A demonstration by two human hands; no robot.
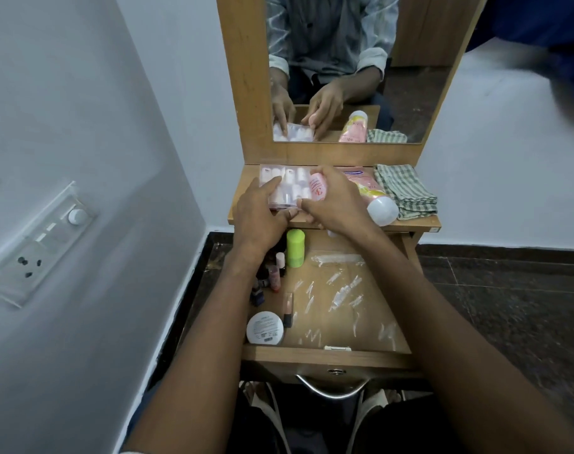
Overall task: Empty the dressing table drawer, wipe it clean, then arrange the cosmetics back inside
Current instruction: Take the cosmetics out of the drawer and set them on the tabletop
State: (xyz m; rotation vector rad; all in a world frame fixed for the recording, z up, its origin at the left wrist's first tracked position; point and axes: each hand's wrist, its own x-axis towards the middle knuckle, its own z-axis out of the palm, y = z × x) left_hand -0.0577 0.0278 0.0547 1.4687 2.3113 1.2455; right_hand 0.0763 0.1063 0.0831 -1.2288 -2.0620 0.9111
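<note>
The open drawer [344,309] of the dressing table [410,224] is lined with crinkled clear plastic, and cosmetics stand and lie along its left side: a green bottle [295,248] at the back, a cluster of small nail-polish bottles [274,273] partly hidden under the left wrist, a lipstick [288,309] lying lengthwise, and a round white compact [265,328] in the near left corner. On the tabletop above, a clear plastic case [285,188] of small pale bottles sits at the left. The left hand [262,211] grips its left end, fingers curled over the top and thumb at the near edge. The right hand [336,199] holds a small pink bottle [318,186] and also touches the case's near right edge. Just right of it lies a yellow-pink bottle with a white cap [382,209], probably lotion, though the label is blurred. A folded checked cloth [406,191] lies at the tabletop's right end. The mirror [410,93] behind reflects the hands.
</note>
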